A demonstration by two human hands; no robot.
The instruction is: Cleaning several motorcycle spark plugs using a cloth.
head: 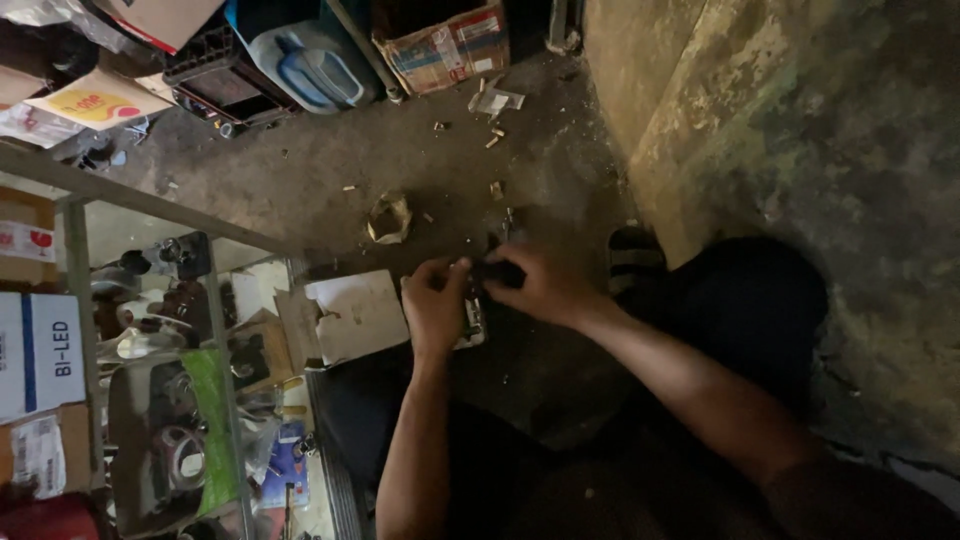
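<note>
Right hand (540,285) grips a small dark part (497,272); left hand (436,300), fingers curled, pinches its other end.

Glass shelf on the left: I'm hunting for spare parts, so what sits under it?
Under the glass shelf lie dim lamp-like parts, a green packet and tape rolls. Glare and darkness hide the rest.

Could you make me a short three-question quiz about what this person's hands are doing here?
1. True or false: both hands meet on one small dark part.
2. What lies on the floor just left of the left hand? A) white card B) red bucket C) hammer
3. Which hand grips the dark part from the right?

Key: 1 true: left hand and right hand meet at the dark part. 2 A, the white card. 3 the right hand.
</note>
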